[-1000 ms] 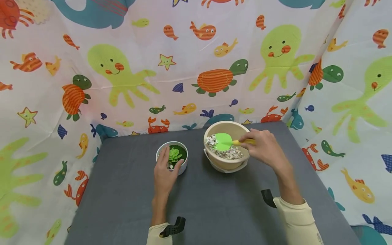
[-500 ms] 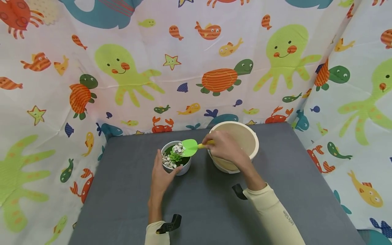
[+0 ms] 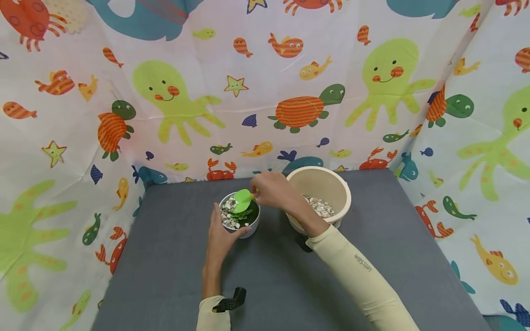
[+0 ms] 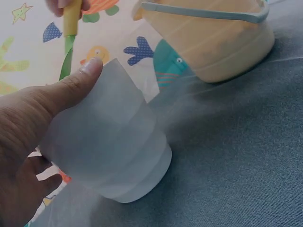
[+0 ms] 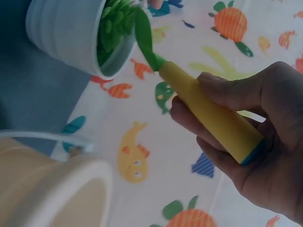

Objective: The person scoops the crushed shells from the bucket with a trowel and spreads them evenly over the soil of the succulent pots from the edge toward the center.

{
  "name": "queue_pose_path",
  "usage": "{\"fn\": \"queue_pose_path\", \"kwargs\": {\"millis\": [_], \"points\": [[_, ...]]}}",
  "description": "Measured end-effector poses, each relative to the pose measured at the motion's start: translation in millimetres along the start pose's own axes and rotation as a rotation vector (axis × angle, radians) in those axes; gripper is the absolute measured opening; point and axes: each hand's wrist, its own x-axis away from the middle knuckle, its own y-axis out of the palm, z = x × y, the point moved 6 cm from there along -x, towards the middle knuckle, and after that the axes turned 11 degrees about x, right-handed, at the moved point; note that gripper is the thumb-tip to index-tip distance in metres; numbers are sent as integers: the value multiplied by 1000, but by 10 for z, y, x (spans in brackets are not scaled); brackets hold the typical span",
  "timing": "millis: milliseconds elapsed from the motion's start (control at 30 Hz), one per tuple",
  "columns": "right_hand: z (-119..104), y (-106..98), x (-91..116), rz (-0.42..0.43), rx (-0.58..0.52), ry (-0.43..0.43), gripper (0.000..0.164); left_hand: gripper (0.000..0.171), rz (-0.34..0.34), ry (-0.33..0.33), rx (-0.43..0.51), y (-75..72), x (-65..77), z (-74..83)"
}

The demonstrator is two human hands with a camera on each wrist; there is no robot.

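A white ridged flower pot (image 3: 252,230) stands on the grey cloth, with a green succulent (image 5: 113,23) inside. White pebbles (image 3: 228,215) lie on the left side of its green filling. My left hand (image 3: 219,236) holds the pot, thumb at the near rim and fingers around the left side. My right hand (image 3: 275,191) grips a toy shovel by its yellow handle (image 5: 208,111). The shovel's green blade (image 3: 242,201) is tipped over the pot's far side, partly covering the plant. In the left wrist view, the pot's wall (image 4: 113,137) hides its contents.
A cream bucket (image 3: 342,202) stands right of the pot, with pebbles (image 3: 319,207) inside. Its pale handle (image 4: 203,12) hangs at the front. Behind the grey-covered table (image 3: 174,266) hangs a curtain (image 3: 186,92) printed with sea animals.
My right hand has carried the shovel left from the bucket to the pot and tipped its blade. Pebbles now lie beside the succulent. My left hand has stayed at the pot.
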Motion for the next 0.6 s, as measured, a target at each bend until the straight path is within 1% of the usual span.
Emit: {"fn": "queue_pose_path", "kwargs": {"millis": [100, 167, 233, 400, 533, 600], "points": [[-83, -38, -65, -3, 96, -12, 20, 121, 1, 3, 2, 12, 1, 7], [-141, -70, -96, -6, 159, -19, 23, 121, 6, 8, 7, 12, 3, 13], [-197, -99, -112, -10, 215, -29, 21, 121, 9, 13, 14, 10, 8, 19], [-274, -146, -102, 10, 337, -40, 5, 120, 19, 10, 5, 16, 23, 16], [-285, -157, -99, 45, 385, -46, 7, 122, 39, 8, -6, 17, 33, 10], [-284, -164, -91, 56, 384, -51, 6, 123, 55, 3, -12, 11, 39, 11]]}}
